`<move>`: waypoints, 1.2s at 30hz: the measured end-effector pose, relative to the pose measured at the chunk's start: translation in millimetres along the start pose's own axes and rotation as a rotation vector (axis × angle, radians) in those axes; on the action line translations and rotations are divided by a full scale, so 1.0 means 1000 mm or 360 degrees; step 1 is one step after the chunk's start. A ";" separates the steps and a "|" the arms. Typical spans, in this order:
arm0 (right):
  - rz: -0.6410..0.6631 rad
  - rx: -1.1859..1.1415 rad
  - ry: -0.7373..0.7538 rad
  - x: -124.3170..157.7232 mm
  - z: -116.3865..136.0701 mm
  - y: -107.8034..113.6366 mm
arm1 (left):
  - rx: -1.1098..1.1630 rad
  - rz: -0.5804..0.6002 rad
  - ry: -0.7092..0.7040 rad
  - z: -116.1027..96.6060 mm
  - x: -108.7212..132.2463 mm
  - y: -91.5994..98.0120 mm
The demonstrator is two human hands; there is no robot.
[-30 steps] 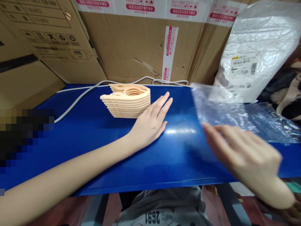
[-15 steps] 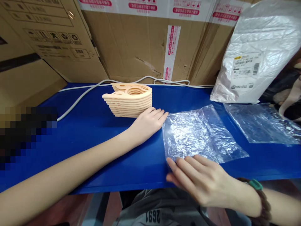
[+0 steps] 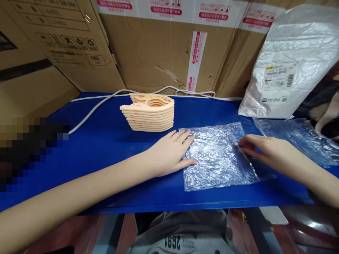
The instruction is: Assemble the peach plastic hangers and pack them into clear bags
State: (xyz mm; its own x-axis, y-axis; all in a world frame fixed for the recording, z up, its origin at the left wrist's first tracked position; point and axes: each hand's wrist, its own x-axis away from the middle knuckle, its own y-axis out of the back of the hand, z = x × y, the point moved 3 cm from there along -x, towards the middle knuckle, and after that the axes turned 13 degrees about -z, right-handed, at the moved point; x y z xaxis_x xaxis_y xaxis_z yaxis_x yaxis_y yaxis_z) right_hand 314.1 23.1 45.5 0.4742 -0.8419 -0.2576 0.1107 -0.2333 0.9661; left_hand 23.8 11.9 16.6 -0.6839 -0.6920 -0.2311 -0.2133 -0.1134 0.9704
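A crinkled clear plastic bag (image 3: 212, 158) lies flat on the blue table in front of me. My left hand (image 3: 176, 150) rests palm down with fingers spread, pressing on the bag's left edge. At the bag's right side my right hand (image 3: 261, 148) has its thumb and fingers pinched together on the film. A stack of peach-coloured plastic hangers (image 3: 150, 116) stands just beyond my left hand, apart from it.
The table (image 3: 106, 148) is covered in blue. A second clear bag (image 3: 293, 137) lies at the right, below a white mailing bag (image 3: 278, 70). A white cable (image 3: 92, 109) runs along the back, before large cardboard boxes (image 3: 159, 46).
My right hand has moved from the bag's near left corner to its right side. My left hand has slid slightly nearer, onto the bag, with its thumb out.
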 end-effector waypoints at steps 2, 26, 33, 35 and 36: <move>0.0115 -0.0100 0.0074 -0.005 0.008 -0.003 | 0.0091 0.0039 0.0026 0.005 0.002 -0.003; 0.0093 -0.0471 0.0660 -0.036 0.063 -0.030 | 0.0433 -0.0228 -0.0168 0.008 0.012 -0.007; 0.0071 -0.0658 0.0496 -0.033 0.044 -0.012 | 0.0444 -0.0240 -0.0108 0.013 0.012 -0.011; 0.0062 -0.0733 0.0359 -0.031 0.037 -0.006 | 0.0465 -0.0235 -0.0094 0.014 0.013 -0.011; 0.0000 -0.0763 0.0283 -0.031 0.033 -0.002 | 0.0470 -0.0238 -0.0090 0.014 0.013 -0.011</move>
State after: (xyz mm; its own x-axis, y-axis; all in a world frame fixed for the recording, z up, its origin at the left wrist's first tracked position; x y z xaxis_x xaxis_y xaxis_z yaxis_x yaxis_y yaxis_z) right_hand 270.3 33.1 51.2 0.6108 -0.7363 -0.2912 0.4794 0.0512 0.8761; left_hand 7.9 14.3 1.6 -0.6657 -0.6415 -0.3812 -0.5017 0.0065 0.8650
